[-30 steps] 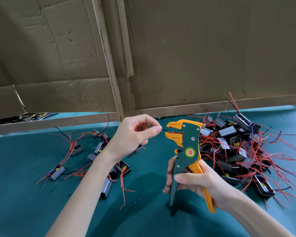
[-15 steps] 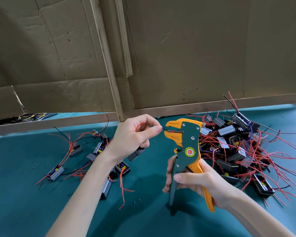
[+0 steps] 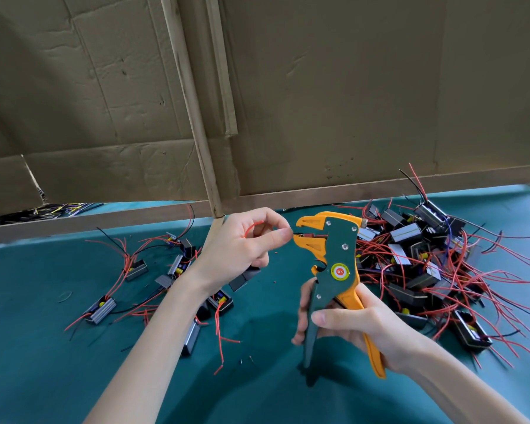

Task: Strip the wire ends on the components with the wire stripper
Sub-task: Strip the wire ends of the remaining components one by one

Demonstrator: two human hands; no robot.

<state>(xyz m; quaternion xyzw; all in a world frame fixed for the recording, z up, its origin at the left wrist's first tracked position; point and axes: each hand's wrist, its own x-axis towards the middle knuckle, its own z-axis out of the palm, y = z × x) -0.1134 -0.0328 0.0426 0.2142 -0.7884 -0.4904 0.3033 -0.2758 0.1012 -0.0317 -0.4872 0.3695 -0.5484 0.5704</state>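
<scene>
Teal cloth [image 3: 43, 377] covers our bench, walled behind by creased cardboard [image 3: 349, 102] and a wooden batten [image 3: 196, 133]. To the right of the wire stripper [image 3: 337, 258] lies a heap of components [image 3: 426, 270] with red leads. A smaller scatter [image 3: 178, 264] lies to the left, partly hidden by our left forearm [image 3: 153, 332]. Our left hand [image 3: 242, 249] pinches a red wire [image 3: 253, 226], its end at the tool's jaws. Our right hand [image 3: 358, 328] grips both handles, holding the tool upright above the cloth.

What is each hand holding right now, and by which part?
Right hand grips the stripper by its handles. Left hand pinches a red wire near its end, at the stripper's head.
</scene>
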